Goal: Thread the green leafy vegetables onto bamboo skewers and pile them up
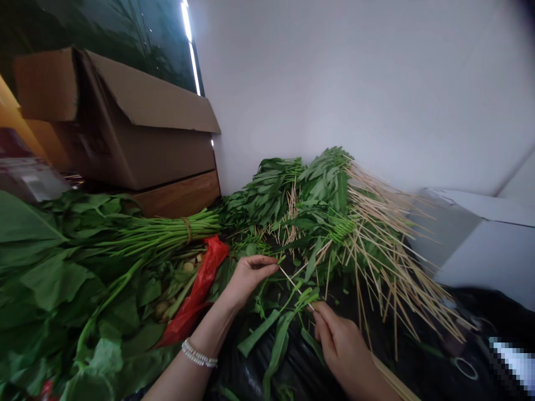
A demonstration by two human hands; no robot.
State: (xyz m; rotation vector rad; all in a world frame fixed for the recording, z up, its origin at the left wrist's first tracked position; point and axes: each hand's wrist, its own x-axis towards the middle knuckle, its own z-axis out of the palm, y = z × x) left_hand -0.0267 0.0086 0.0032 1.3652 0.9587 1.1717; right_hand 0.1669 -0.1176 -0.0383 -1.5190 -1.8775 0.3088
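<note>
My right hand (340,342) is closed round a thin bamboo skewer (289,277) that points up and to the left. Leafy greens (307,298) are threaded on it just ahead of my fingers, their long leaves hanging down. At the skewer's tip my left hand (249,277), with a white beaded bracelet (199,355) at the wrist, pinches a small green stem piece (281,259). Behind my hands lies a pile of finished skewers of greens (326,181), their bare bamboo sticks (388,245) fanning out to the right.
On the left lie large leaves (37,278) and a tied bundle of green stems (188,228). A red plastic bag (200,289) is beside my left forearm. An open cardboard box (163,147) stands behind, and a white box (489,250) sits at right. Black plastic (259,373) covers the surface.
</note>
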